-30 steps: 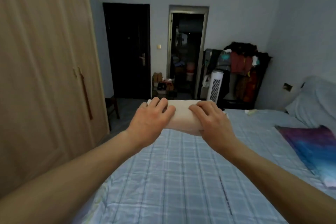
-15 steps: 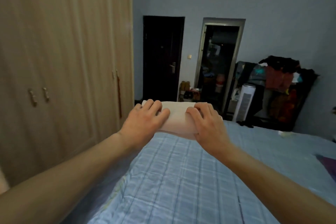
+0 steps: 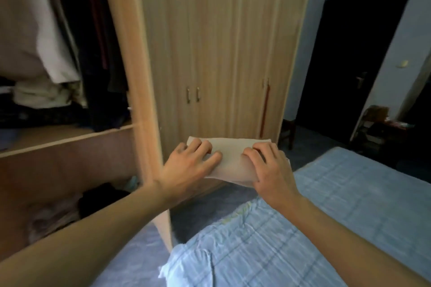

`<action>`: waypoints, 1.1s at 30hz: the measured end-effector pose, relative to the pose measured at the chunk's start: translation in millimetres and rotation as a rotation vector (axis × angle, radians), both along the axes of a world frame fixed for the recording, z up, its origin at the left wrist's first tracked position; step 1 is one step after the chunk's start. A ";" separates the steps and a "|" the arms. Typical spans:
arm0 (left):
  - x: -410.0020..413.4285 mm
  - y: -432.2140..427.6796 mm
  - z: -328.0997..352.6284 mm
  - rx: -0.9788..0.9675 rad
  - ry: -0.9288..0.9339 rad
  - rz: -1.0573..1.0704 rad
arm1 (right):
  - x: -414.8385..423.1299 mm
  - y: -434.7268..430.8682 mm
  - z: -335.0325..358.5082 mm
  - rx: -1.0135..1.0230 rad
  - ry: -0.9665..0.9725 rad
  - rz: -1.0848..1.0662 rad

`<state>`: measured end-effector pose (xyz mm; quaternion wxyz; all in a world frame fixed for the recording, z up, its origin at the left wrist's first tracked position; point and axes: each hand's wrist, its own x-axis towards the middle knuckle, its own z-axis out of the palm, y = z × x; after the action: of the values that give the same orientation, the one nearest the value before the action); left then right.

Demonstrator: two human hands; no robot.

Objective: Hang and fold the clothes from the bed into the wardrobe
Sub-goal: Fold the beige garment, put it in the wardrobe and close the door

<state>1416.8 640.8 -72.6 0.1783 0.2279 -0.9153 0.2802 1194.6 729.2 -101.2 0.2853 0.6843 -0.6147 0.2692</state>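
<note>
Now both hands, left hand (image 3: 186,166) and right hand (image 3: 268,168), curl around the folded cloth (image 3: 231,154) (soft, light, floppy mid-span), so support from underneath suits it best.

Left hand (image 3: 186,171): arm extended forward, fingers (image 3: 212,158) curled over folded cloth (image 3: 233,150). Right hand (image 3: 271,170): arm extended, same grip, palm down.

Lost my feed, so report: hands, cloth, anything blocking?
Folded cloth gripped by left hand and right hand, off the bed. Open wardrobe at left. Its door stands between cloth and shelf.
</note>
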 end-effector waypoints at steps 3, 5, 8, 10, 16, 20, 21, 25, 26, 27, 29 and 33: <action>71.5 -14.7 -14.2 0.075 -0.014 0.145 | 59.9 -43.5 -6.8 0.061 0.014 0.137; 120.2 -24.3 -22.8 0.080 -0.015 0.229 | 104.0 -72.4 -12.1 0.089 0.021 0.222; 192.5 -42.0 -35.0 0.077 0.010 0.303 | 173.6 -111.1 -20.7 0.124 0.017 0.324; 238.1 -54.0 -42.6 0.053 0.028 0.345 | 217.0 -134.9 -28.0 0.153 0.017 0.374; 345.9 -89.2 -68.7 0.058 0.102 0.416 | 323.6 -200.4 -48.9 0.271 0.035 0.477; 384.4 -115.6 -83.4 0.114 0.140 0.445 | 364.9 -234.1 -60.5 0.343 0.033 0.507; 390.4 -123.9 -86.7 0.117 0.130 0.450 | 370.8 -243.0 -63.5 0.357 0.031 0.515; 406.1 -165.3 -103.9 0.126 0.097 0.469 | 384.4 -288.6 -77.8 0.395 0.026 0.544; 408.6 -178.2 -109.2 0.132 0.092 0.480 | 386.5 -302.9 -81.9 0.407 0.022 0.550; 411.2 -192.2 -114.3 0.139 0.088 0.493 | 388.7 -318.4 -85.9 0.422 0.020 0.560; 414.5 -223.2 -120.6 0.151 0.079 0.514 | 393.0 -351.9 -91.3 0.432 0.027 0.577; 420.9 -290.9 -116.2 0.140 0.066 0.547 | 401.1 -421.1 -91.2 0.405 -0.019 0.589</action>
<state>1837.7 349.9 -188.8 0.1098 0.4871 -0.8306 0.2464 1595.7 308.1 -192.5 0.0480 0.8724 -0.4345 0.2189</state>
